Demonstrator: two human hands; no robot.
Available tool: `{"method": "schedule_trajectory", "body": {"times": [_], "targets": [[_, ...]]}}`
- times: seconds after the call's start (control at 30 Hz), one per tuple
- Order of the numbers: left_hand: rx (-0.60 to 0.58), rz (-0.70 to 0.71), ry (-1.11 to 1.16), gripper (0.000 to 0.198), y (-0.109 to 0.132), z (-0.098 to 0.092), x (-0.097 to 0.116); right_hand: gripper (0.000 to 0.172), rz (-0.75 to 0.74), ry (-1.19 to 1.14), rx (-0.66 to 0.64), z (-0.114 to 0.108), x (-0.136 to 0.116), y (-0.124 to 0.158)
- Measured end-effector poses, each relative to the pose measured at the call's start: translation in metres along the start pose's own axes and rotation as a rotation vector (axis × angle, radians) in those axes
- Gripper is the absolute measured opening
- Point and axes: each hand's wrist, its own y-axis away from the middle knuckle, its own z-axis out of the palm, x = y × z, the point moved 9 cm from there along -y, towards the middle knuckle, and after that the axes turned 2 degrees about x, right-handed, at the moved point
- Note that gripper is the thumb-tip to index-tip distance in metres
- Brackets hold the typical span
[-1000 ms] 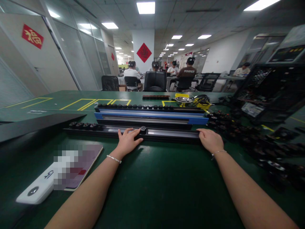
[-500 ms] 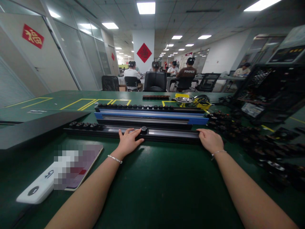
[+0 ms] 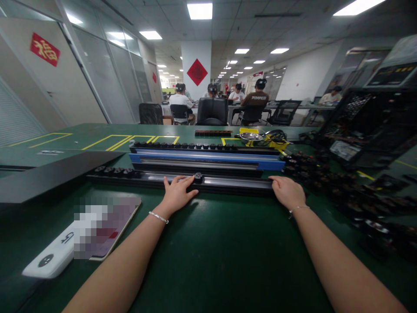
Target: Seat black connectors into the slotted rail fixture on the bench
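A long black rail (image 3: 234,181) with a shiny channel lies across the green table. Spread fingers of my left hand (image 3: 177,194) rest on it, the index fingertip touching a small black part (image 3: 198,177) that sits in the channel. At the rail's right end, my right hand (image 3: 288,192) is closed round the tip. Several more black parts (image 3: 114,171) stand in the rail's left end. Behind it lie a blue rail (image 3: 208,158) and another black rail holding a row of black parts (image 3: 185,146).
A heap of black parts (image 3: 345,187) lies at right, before a black open-framed machine (image 3: 365,126). A metal bowl (image 3: 250,136) and yellow tray stand behind. At left are a grey panel (image 3: 55,176), a white device (image 3: 52,256) and a phone (image 3: 130,208). People sit farther back.
My left hand and the small black part by its index finger have moved slightly to the right. My right hand has not visibly moved.
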Motion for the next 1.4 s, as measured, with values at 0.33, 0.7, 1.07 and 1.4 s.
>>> {"method": "schedule_trajectory", "body": {"times": [0.33,0.7,1.07,1.4], "targets": [[0.011,0.022,0.006,0.055,0.0,0.001,0.001,0.047,0.016,0.001,-0.033,0.0,-0.001,0.0],[0.002,0.016,0.027,0.055,0.001,0.0,0.004,0.046,0.013,-0.002,-0.022,0.0,0.0,0.0],[0.01,0.041,-0.015,0.054,0.001,0.002,0.011,0.046,0.009,0.002,-0.005,0.0,0.0,0.0],[0.016,0.042,-0.028,0.055,0.001,0.002,0.016,0.046,0.021,0.002,-0.025,0.0,0.0,0.0]]}}
